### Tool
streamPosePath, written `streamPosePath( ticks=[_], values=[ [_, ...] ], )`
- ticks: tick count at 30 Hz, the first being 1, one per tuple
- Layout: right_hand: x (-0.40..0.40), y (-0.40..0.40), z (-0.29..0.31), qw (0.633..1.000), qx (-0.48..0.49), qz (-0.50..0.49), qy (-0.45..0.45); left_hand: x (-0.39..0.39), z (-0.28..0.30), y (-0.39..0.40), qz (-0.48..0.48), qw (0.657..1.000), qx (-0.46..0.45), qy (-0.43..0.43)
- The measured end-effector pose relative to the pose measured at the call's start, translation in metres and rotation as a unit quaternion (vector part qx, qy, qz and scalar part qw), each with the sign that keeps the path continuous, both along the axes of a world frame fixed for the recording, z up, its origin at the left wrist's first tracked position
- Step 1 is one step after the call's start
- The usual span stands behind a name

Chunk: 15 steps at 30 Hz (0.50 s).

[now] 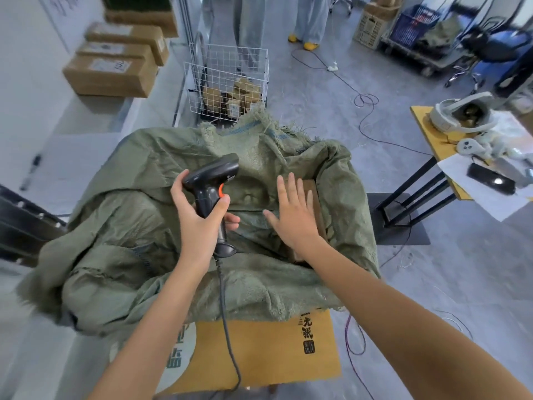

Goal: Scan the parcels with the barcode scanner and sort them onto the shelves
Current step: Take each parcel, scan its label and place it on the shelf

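- While the green woven sack drapes over the cardboard box below, it hides most of a brown parcel, of which only one edge shows at the sack's right side.
- Right hand lies flat, fingers straight, over that parcel; contact is hard to judge.
- Left hand grips the handle of the barcode scanner, dark with an orange trigger, its cable trailing toward the camera.
- Beyond stands a wire basket of small parcels; shelved cartons are blurred.
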State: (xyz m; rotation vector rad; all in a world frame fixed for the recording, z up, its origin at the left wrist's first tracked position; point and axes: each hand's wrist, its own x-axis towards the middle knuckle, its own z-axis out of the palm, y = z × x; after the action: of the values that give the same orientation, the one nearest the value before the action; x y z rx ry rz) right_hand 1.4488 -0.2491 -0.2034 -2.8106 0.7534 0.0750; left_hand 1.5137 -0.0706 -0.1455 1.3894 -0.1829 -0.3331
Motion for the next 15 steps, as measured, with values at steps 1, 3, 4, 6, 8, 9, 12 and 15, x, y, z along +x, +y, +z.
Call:
streamPosePath(
  ticks=[1,3,4,6,8,9,12,15],
  values=[
    [0.004,0.001,0.008,1.0,-0.006,0.008,-0.017,0.0,0.004,0.003,0.011,1.0,0.004,-0.01],
    [0.011,0.004,0.025,0.998,-0.017,0.03,-0.048,0.0,0.014,0.008,0.031,0.999,0.013,-0.035],
    [0.014,0.006,0.034,0.997,-0.021,0.045,-0.063,-0.001,0.019,0.011,0.042,0.998,0.019,-0.046],
    [0.018,0.012,0.052,0.992,-0.029,0.083,-0.092,-0.006,0.03,0.019,0.067,0.995,0.033,-0.07],
    [0.016,0.021,0.068,0.984,-0.032,0.128,-0.121,-0.017,0.041,0.032,0.101,0.989,0.044,-0.103],
    [0.013,0.026,0.076,0.979,-0.031,0.153,-0.132,-0.024,0.045,0.041,0.122,0.984,0.053,-0.122],
    [-0.003,0.046,0.097,0.962,-0.028,0.226,-0.152,-0.055,0.054,0.077,0.21,0.958,0.087,-0.173],
    [-0.023,0.073,0.116,0.942,-0.01,0.286,-0.174,-0.095,0.061,0.113,0.287,0.935,0.105,-0.179]
  ],
)
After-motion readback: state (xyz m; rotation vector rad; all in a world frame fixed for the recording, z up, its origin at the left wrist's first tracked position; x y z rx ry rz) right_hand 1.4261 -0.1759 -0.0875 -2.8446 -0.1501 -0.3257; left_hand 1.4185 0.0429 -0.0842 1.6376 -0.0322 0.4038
